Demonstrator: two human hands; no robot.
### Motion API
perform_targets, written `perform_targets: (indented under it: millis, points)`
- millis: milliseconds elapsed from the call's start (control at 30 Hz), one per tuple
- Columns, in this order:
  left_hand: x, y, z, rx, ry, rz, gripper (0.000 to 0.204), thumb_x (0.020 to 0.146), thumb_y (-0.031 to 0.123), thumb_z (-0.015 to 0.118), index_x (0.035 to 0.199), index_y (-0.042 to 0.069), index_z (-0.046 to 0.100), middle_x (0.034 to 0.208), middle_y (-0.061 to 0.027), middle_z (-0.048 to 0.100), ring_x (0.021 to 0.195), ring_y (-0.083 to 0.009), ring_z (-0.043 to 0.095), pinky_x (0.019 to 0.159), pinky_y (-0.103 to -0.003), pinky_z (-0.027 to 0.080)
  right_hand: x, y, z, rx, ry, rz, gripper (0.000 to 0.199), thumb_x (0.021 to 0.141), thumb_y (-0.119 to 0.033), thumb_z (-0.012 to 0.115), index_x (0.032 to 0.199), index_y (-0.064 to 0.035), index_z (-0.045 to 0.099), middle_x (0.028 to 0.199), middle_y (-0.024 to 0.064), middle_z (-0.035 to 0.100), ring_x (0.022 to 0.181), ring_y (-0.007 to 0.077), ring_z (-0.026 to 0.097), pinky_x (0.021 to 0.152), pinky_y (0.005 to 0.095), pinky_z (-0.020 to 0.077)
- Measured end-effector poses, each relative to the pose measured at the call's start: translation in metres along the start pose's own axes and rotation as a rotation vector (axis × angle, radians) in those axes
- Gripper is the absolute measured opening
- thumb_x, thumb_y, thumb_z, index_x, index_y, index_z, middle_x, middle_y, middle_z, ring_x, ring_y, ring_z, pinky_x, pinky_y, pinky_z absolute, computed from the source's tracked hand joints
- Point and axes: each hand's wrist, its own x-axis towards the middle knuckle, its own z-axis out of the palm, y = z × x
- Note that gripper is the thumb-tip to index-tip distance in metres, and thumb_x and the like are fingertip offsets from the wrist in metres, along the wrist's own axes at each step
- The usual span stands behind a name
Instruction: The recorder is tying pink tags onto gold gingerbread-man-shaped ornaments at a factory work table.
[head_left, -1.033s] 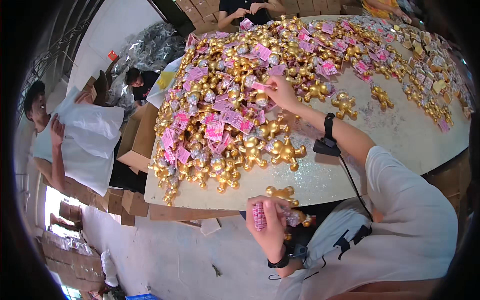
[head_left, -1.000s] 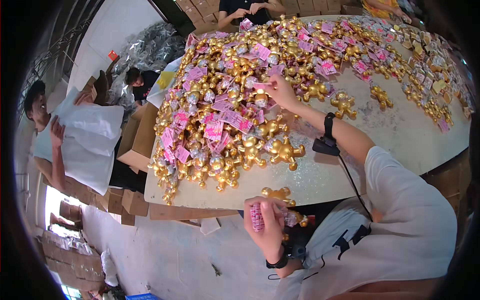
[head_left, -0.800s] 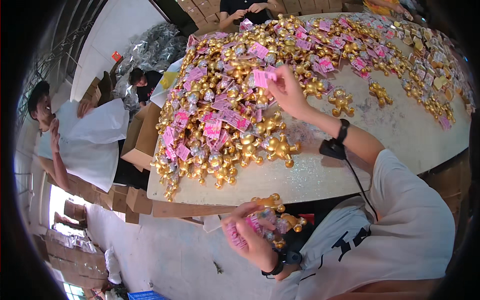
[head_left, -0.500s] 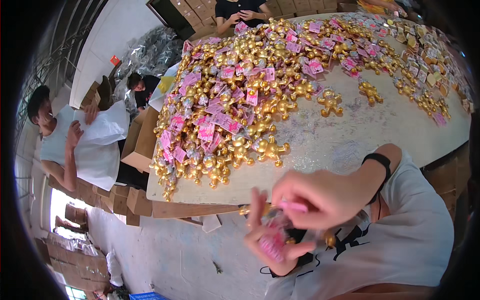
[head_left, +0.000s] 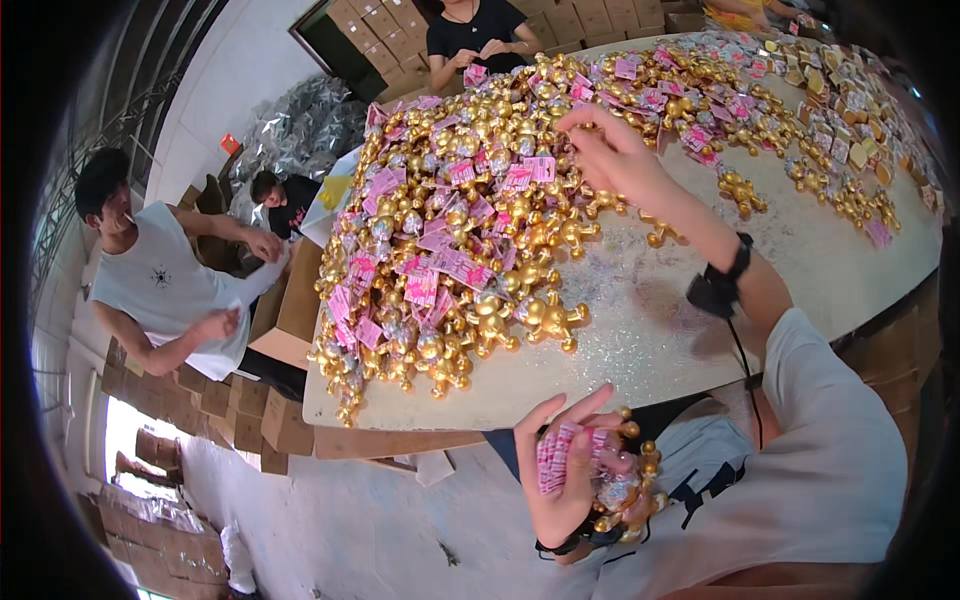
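My left hand (head_left: 562, 500) is closed round several gold bear-shaped figurines (head_left: 630, 500) with clear, glittery heads, close to my body beyond the table's near edge. Pink printed cards (head_left: 566, 455) are bunched between its fingers. My right hand (head_left: 622, 160) is stretched out over the pile of gold figurines (head_left: 460, 215), its fingers apart and nothing visible in them. A pink card (head_left: 538, 168) lies beside its fingertips. More pink cards are scattered through the pile, apparently attached to figurines.
The pale table (head_left: 650, 345) has glitter on its surface. Gold and cream pieces (head_left: 850, 120) spread over its far right. An open cardboard box (head_left: 288, 300) stands at the left edge. A person in white (head_left: 175, 275) works beside it; another (head_left: 475, 45) stands across the table.
My right hand has left my left hand and reached out over the pile. My left hand still holds its bunch. The person in white has lowered the white sheet toward the box.
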Motion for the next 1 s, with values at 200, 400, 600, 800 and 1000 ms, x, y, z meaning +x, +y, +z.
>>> perform_targets:
  millis: [200, 400, 600, 800, 1000]
  points:
    - [0.013, 0.001, -0.021, 0.133, 0.095, 0.189, 0.017, 0.088, 0.015, 0.055, 0.091, 0.001, 0.048, 0.072, -0.0089, 0.055, 0.050, -0.0054, 0.036, 0.039, -0.018, 0.023, 0.050, 0.132, -0.020, -0.568, 0.331, 0.316, 0.054, 0.080, -0.041, 0.062, 0.111, 0.0022, 0.053, 0.100, 0.0177, 0.062, 0.086, 0.0270, 0.061, 0.077, 0.0345, 0.0468]
    - [-0.029, 0.014, -0.025, -0.187, 0.268, 0.123, 0.031, 0.083, 0.022, 0.059, 0.069, 0.006, 0.037, 0.057, 0.0025, 0.028, 0.049, -0.0052, 0.027, 0.038, -0.019, 0.018, 0.086, 0.163, 0.015, -0.716, 0.383, 0.339, 0.067, 0.067, -0.053, 0.069, 0.105, -0.0006, 0.054, 0.096, 0.0203, 0.060, 0.097, 0.0351, 0.054, 0.080, 0.0412, 0.0443]
    - [-0.063, 0.016, -0.047, -0.050, 0.481, 0.084, 0.027, 0.086, 0.019, 0.060, 0.073, 0.004, 0.041, 0.058, 0.0000, 0.036, 0.050, -0.0058, 0.031, 0.038, -0.018, 0.019, 0.089, 0.164, 0.053, -1.102, 0.508, 0.208, 0.034, 0.068, -0.032, 0.073, 0.091, -0.0122, 0.058, 0.091, 0.0118, 0.046, 0.091, 0.0307, 0.040, 0.081, 0.0434, 0.0309]
    - [-0.058, 0.003, -0.046, 0.134, 0.488, -0.037, 0.015, 0.090, 0.011, 0.052, 0.079, 0.003, 0.048, 0.060, -0.0001, 0.041, 0.043, -0.0041, 0.030, 0.040, -0.020, 0.024, 0.080, 0.168, 0.067, -1.128, 0.461, -0.100, 0.011, 0.074, -0.010, 0.062, 0.082, -0.0066, 0.055, 0.093, 0.0164, 0.043, 0.088, 0.0333, 0.041, 0.077, 0.0425, 0.0329]
    - [-0.048, 0.002, -0.035, 0.102, 0.673, -0.064, 0.009, 0.092, 0.008, 0.046, 0.089, 0.000, 0.049, 0.083, -0.0158, 0.064, 0.051, -0.0103, 0.051, 0.044, -0.022, 0.043, 0.081, 0.107, 0.052, -0.576, 0.680, -0.098, 0.008, 0.089, -0.010, 0.048, 0.091, -0.0025, 0.047, 0.069, 0.0136, 0.054, 0.062, 0.0312, 0.056, 0.056, 0.0395, 0.0427]
